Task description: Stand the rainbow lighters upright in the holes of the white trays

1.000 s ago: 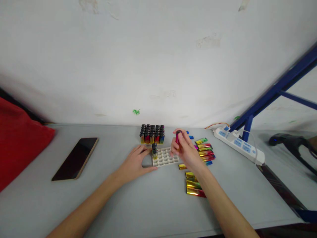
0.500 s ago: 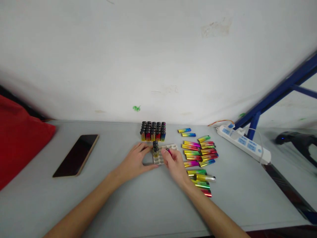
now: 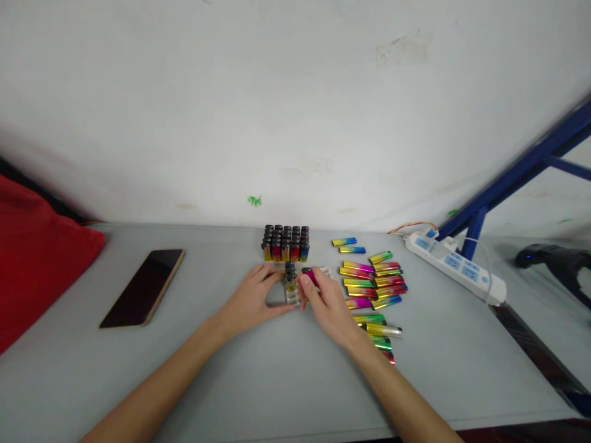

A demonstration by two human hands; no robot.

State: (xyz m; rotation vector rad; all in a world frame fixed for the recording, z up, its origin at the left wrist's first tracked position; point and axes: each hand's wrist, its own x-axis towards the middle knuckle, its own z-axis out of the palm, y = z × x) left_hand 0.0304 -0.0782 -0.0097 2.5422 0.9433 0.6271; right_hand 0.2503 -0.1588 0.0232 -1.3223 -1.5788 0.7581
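Grey tabletop [image 3: 231,381] ran back to a scuffed white wall, and both our hands lay at its middle. Our right hand [image 3: 329,306] had its grip closed on a magenta lighter [image 3: 308,275], pinched at the fingertips with its dark cap up, just above the white tray [image 3: 292,299]. Our left hand [image 3: 253,301] lay loose and spread on the tabletop, holding nothing, fingers and thumb touching the tray's left side. A few lighters [image 3: 290,275] stood upright in the tray's left cells. Just behind the tray stood a packed block of black-capped lighters [image 3: 285,243]; to its right lay loose rainbow lighters [image 3: 372,286] in rows. Farther out were a dark phone [image 3: 143,286] on the left, a red cloth [image 3: 37,258] beyond it, and a white power strip [image 3: 455,267] on the right.
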